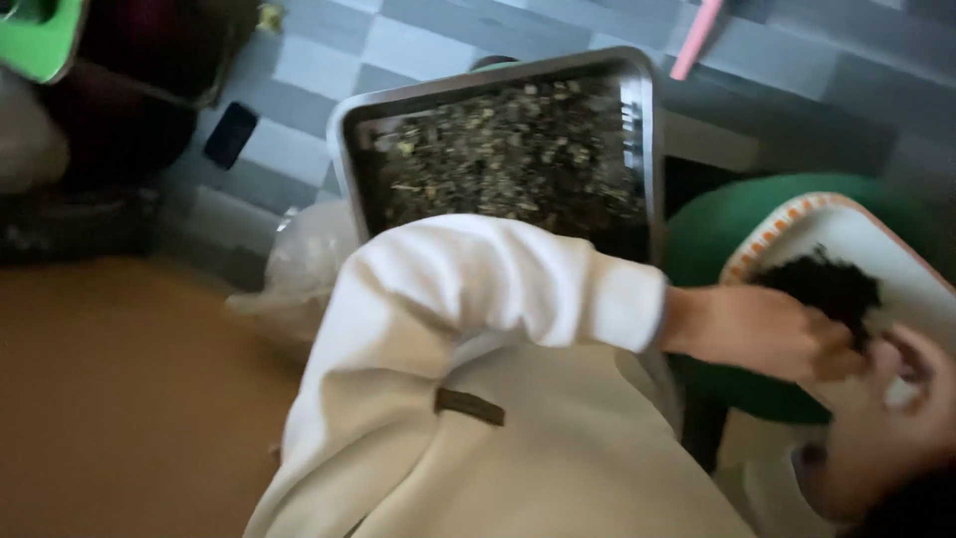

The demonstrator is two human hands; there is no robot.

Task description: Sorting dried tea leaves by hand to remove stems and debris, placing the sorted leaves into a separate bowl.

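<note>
Head view looks down over a white sleeve (498, 289) that crosses the frame from lower left to right; the left hand (767, 334) reaches across the body to a white tray (896, 254) with an orange patterned rim, far right; the tray rests on something round and green (717, 224), kind unclear.

A dark clump (827, 284) of loose, leafy-looking matter lies on the white tray, at its near-left part; the left hand's fingertips are in or against the clump's lower edge; whether that grip is spread or pinching cannot be told, since the fingers blur into the dark stuff.

The right hand (886, 418) sits just below and right of the left, palm seemingly up, fingers loosely curled; something small and pale shows at it, too blurred to name; grip state uncertain.

Key relation: the clump lies up and slightly right of the left hand, touching it; the right hand is near but a little apart, below the clump; the left is nearer.

Behind the sleeve, a metal tray (637, 130) holds a spread layer of dry greenish-brown bits (508, 149); its long axis runs away from the person. A clear bag (299, 269) lies at its near-left corner; checked grey floor (418, 40) beyond; a pink stick (695, 40) top right; a brown surface (129, 399) lower left.
</note>
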